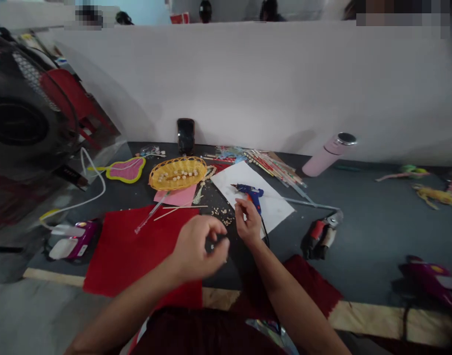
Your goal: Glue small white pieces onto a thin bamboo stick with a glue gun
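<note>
My left hand (201,246) hovers over the front of the dark table, fingers curled and thumb held apart, with nothing visible between them. It is slightly blurred. To its right, my right hand (248,221) has its fingertips pinched together; anything between them is too small to make out. Just beyond that hand a blue glue gun (250,190) with an orange trigger lies on a white sheet of paper (277,212). Small pale beads (222,213) are scattered between and beyond both hands. A red cloth (137,246) is spread under and left of my left forearm.
A yellow wicker basket (155,183) holds pale beads. Thin sticks (181,207), bundled strips (273,165), a phone (186,135) and a pink bottle (327,154) lie or stand behind. Red-handled pliers (320,234) are at right. Purple devices (80,239) sit at both sides; a fan (18,118) stands left.
</note>
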A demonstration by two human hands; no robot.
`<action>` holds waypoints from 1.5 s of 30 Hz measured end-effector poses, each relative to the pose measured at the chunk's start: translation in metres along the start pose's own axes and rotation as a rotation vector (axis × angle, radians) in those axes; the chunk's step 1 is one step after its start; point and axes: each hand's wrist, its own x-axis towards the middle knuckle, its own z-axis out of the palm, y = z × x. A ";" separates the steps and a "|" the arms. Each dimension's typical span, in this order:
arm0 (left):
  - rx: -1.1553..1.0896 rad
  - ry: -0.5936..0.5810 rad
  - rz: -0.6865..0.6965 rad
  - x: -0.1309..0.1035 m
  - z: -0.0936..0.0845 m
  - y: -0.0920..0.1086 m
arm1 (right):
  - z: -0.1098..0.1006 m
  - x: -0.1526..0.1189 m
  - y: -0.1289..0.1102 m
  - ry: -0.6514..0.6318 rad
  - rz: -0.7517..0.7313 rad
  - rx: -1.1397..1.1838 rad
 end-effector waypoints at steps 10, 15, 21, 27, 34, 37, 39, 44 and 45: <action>0.383 -0.238 0.051 0.047 0.050 -0.107 | -0.022 0.014 -0.004 -0.360 -0.046 -0.365; 0.481 -0.336 0.115 0.054 0.056 -0.103 | -0.021 0.013 -0.016 -0.620 0.031 -0.697; 0.463 -0.364 0.084 0.060 0.056 -0.095 | -0.017 0.010 -0.014 -0.715 0.021 -0.681; 0.500 -0.428 0.156 0.063 0.057 -0.091 | -0.017 0.010 -0.010 -0.670 0.049 -0.643; 0.609 -0.318 0.110 0.083 0.066 -0.095 | -0.016 0.009 0.000 -0.560 0.055 -0.586; 0.675 -0.286 0.118 0.089 0.078 -0.090 | -0.016 0.011 -0.002 -0.552 0.032 -0.567; 0.697 -0.258 0.092 0.090 0.085 -0.085 | -0.016 0.011 -0.004 -0.574 0.037 -0.574; 0.690 -0.279 0.023 0.091 0.088 -0.076 | -0.017 0.011 -0.004 -0.623 0.054 -0.612; 0.678 -0.305 0.023 0.092 0.085 -0.075 | -0.017 0.010 -0.004 -0.627 0.055 -0.612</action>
